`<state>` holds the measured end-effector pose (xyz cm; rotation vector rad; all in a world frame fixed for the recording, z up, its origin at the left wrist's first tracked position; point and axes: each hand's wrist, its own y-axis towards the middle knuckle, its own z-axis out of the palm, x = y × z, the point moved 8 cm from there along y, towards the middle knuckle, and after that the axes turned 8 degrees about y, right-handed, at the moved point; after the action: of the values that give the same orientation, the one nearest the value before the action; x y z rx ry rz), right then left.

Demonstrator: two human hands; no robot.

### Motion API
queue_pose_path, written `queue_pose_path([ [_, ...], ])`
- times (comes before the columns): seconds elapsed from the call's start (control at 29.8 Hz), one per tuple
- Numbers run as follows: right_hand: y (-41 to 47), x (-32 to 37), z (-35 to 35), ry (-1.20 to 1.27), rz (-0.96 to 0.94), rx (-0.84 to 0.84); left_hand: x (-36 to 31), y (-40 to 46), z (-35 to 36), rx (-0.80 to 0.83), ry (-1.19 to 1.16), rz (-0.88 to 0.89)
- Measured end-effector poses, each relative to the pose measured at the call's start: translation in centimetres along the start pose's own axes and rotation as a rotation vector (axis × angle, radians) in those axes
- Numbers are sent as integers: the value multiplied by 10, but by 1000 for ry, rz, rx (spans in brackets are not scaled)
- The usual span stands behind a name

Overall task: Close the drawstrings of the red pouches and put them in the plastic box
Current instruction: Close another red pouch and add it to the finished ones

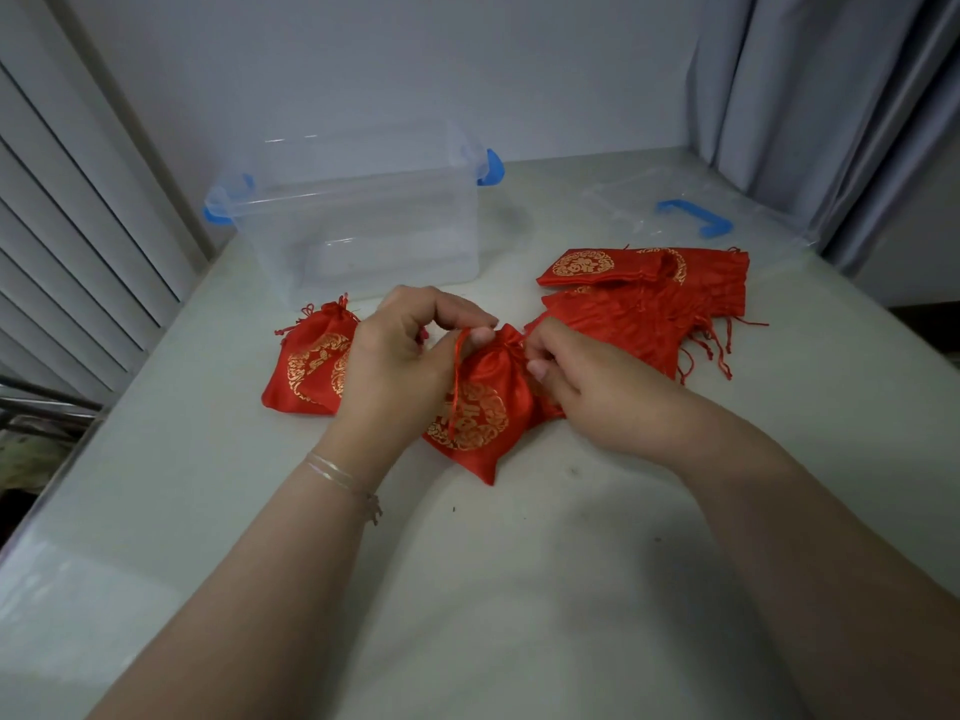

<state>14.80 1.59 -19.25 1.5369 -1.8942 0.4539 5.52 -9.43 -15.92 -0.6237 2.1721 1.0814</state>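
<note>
A red pouch (480, 407) with a gold emblem lies on the white table (467, 589) between my hands, its neck gathered. My left hand (400, 366) pinches its red drawstring (457, 376) on the left side of the neck. On the right side of the neck, my right hand (582, 381) grips the other string. Another closed red pouch (311, 366) lies to the left, partly behind my left hand. A pile of several flat red pouches (649, 298) sits to the right. The clear plastic box (358, 226) with blue latches stands open behind them.
The box's clear lid (691, 210) with a blue handle lies at the back right. A grey curtain (831, 122) hangs at the right, and slatted panels (78, 226) line the left. The table's left edge drops off near dark clutter.
</note>
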Motion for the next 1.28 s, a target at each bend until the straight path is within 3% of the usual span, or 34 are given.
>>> queue_pose_path([
  [0.13, 4, -16, 9, 500, 183, 23, -8, -1, 13, 218, -307, -10],
  [0.27, 7, -15, 9, 849, 218, -34, -5, 0, 12, 203, -292, -86],
  [0.44, 5, 1, -9, 386, -62, -240, 15, -1, 13, 141, -255, -290],
  [0.57, 1, 16, -15, 254, -207, -334, 17, -4, 12, 96, -200, -332],
  [0.71, -3, 28, -19, 146, -324, -391, 17, -7, 17, 162, -194, -363],
  [0.94, -4, 31, -23, 51, -386, -416, 0, -14, 28, 541, -104, -263],
  [1.14, -4, 41, -14, -70, -441, -361, 1, -8, 27, 415, 194, -119],
  [1.28, 4, 25, -8, 266, -291, -258, 2, -8, 25, 374, 139, -148],
])
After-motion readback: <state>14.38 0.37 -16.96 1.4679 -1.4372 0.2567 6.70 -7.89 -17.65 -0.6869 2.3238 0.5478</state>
